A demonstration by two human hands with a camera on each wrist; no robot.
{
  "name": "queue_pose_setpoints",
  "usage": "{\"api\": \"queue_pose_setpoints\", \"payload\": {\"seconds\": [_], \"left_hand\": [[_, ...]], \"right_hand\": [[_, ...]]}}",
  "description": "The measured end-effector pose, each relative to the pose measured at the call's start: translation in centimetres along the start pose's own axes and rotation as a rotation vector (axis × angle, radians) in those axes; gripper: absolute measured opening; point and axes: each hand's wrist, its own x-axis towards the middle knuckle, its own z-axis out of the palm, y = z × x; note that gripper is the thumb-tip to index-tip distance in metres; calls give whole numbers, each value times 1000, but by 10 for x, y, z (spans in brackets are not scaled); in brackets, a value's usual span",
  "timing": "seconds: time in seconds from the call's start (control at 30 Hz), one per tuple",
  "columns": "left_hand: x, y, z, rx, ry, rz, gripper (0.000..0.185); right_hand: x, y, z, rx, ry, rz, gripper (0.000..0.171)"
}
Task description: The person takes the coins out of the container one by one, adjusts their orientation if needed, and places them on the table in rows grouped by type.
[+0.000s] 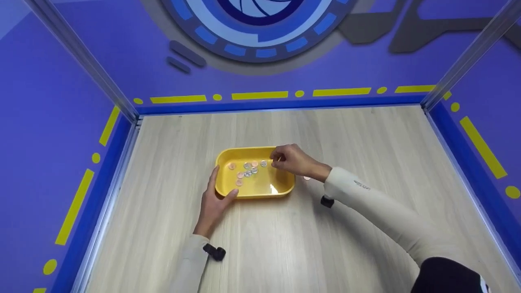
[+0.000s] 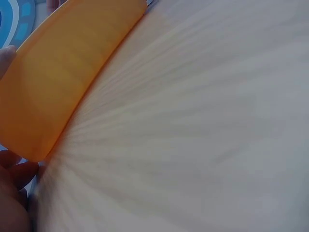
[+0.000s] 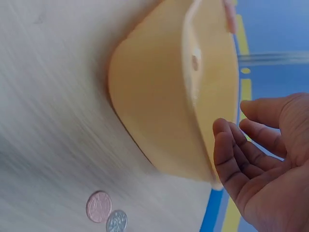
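A yellow plastic tray (image 1: 260, 191) sits on the table with several copper and silver coins (image 1: 248, 173) spread over its floor. My left hand (image 1: 213, 205) grips its left end, thumb at the near rim and fingers along the side; the left wrist view shows fingers (image 2: 19, 174) against the tray wall. Over the tray's right end hovers my right hand (image 1: 293, 159). In the right wrist view its thumb and loosely bent fingers (image 3: 229, 159) stand apart, with nothing visible between them. Outside the tray, a copper coin (image 3: 99, 206) and a silver coin (image 3: 117, 221) lie on the table.
The pale wood-grain table (image 1: 260, 244) is enclosed by blue-purple printed panels (image 1: 122, 61) at the back and sides. Metal rails (image 1: 108, 213) run along the table's edges. The right forearm's sleeve (image 1: 378, 203) crosses above the table's right half.
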Motion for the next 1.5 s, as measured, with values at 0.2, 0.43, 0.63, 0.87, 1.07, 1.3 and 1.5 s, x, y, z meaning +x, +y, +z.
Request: {"api": "queue_pose_setpoints", "payload": {"seconds": [0.2, 0.43, 0.63, 0.87, 1.07, 1.3, 1.5], "left_hand": [[1, 1, 2, -4, -3, -13, 101], [1, 0, 1, 4, -1, -18, 100], [-1, 0, -3, 5, 6, -7, 101], [-1, -1, -2, 2, 3, -6, 102], [0, -2, -2, -5, 5, -12, 101], [-1, -2, -2, -13, 4, -28, 101], [0, 0, -2, 6, 1, 0, 101]], "right_hand": [[13, -2, 14, -84, -127, 3, 20], [25, -4, 22, -190, -202, -45, 23], [34, -5, 28, -249, -258, -65, 24], [42, -11, 36, -250, -333, 2, 23], [54, -11, 37, -246, -362, -31, 28], [70, -2, 38, -178, -449, -79, 34], [75, 5, 40, -185, -438, -94, 27]]}}
